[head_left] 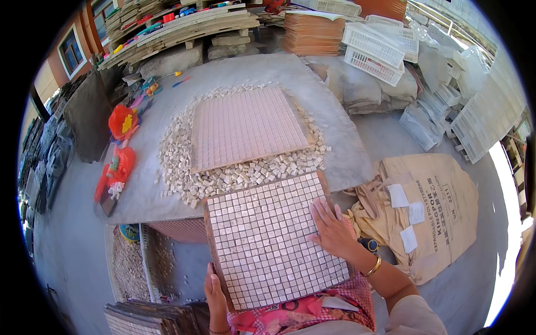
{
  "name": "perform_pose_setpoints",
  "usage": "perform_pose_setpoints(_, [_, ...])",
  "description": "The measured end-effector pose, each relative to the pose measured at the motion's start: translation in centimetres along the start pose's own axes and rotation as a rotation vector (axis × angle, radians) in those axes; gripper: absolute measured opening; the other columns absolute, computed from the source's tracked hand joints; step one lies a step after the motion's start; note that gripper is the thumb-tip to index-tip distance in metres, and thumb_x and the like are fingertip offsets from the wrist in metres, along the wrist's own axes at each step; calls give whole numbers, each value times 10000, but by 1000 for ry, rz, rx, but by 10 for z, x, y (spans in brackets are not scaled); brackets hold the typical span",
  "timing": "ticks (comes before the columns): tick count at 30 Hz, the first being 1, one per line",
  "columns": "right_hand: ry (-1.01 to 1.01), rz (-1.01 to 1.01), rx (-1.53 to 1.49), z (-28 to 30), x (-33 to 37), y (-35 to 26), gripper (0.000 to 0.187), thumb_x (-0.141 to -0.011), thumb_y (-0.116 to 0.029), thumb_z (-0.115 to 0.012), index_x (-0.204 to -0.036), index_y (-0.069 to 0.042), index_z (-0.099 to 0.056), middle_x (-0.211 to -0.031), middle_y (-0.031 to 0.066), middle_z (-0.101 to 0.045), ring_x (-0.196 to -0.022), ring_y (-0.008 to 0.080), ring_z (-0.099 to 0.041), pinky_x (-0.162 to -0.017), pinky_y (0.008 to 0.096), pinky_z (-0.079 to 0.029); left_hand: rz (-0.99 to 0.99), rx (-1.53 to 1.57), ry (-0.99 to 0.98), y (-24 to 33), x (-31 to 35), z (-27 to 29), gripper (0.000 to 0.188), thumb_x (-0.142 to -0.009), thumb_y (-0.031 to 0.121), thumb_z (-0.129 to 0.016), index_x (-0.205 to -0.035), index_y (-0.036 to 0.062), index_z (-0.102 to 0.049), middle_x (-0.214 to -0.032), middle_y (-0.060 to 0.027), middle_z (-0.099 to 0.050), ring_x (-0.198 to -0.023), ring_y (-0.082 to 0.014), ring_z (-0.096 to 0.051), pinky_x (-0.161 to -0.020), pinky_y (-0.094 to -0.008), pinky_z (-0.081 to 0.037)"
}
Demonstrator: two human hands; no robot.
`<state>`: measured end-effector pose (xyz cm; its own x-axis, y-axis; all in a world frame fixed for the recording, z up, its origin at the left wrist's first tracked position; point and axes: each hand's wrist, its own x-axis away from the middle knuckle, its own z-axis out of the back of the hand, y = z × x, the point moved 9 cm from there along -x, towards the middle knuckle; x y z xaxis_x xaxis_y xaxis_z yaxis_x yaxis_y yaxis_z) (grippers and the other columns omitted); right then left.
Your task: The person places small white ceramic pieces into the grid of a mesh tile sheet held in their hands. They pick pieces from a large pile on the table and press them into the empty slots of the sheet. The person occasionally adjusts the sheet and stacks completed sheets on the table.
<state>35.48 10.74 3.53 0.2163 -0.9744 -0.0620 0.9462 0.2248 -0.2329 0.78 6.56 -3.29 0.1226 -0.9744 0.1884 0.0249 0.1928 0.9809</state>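
A square wooden tray [209,229] filled with rows of small cream stone mosaic tiles [273,240] rests tilted over my lap, its far edge against the worktable. My left hand [215,291] holds the tray's left edge near the lower corner, its fingers partly hidden behind the side. Flat on the tiles near the right edge lies my right hand [333,228], fingers stretched out, with a gold bangle at the wrist. Beyond the tray, a pale pink gridded tray [245,128] sits on a spread of loose stone cubes [187,184].
The grey worktable [346,151] carries red plastic bags [121,162] at its left. Stacked tile trays [151,318] and a bin of loose cubes [128,265] stand lower left. A beige sack [441,206] lies at right; white crates [374,50] are piled behind.
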Motion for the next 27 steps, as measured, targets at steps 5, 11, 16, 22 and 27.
perform_pose_setpoints(5, [61, 14, -8, 11, -5, 6, 783, -907, -495, -472, -1459, 4, -230, -1521, 199, -212, -1428, 336, -169, -1128, 557, -123, -2, 27, -18, -2, 4, -6, 559, -1029, 316, -339, -1404, -97, -318, -1392, -159, -439, -1269, -236, -428, -1061, -329, -331])
perform_pose_setpoints(11, [-55, 97, 55, -9, -7, -4, 815, -900, -521, -462, -1461, 17, -217, -1517, 211, -215, -1429, 336, -170, -1132, 544, -113, 4, 66, -63, 9, 3, -17, 524, -1032, 281, -321, -1405, -87, -321, -1403, -150, -425, -1284, -233, -410, -1068, -337, -321])
perform_pose_setpoints(16, [95, 27, -48, 27, -16, 12, 791, -879, -482, -528, -1440, 13, -273, -1509, 184, -247, -1421, 322, -192, -1124, 567, -126, 22, 80, 29, -12, 6, -5, 499, -1031, 262, -318, -1391, -81, -351, -1376, -152, -456, -1259, -237, -439, -1056, -339, -337])
perform_pose_setpoints(22, [-11, 46, 14, 0, -21, 13, 780, -901, -521, -457, -1452, -6, -261, -1522, 172, -232, -1429, 325, -172, -1125, 558, -121, -15, 25, 34, -13, 5, -2, 493, -1031, 265, -345, -1364, -97, -376, -1318, -169, -499, -1207, -229, -479, -1013, -334, -371])
perform_pose_setpoints(27, [67, 46, -35, 22, -19, 15, 775, -908, -539, -433, -1456, -18, -264, -1530, 164, -224, -1434, 310, -168, -1125, 557, -120, 38, 3, 30, 8, 5, -15, 517, -1031, 304, -318, -1383, -71, -363, -1342, -156, -481, -1211, -244, -484, -1018, -343, -377])
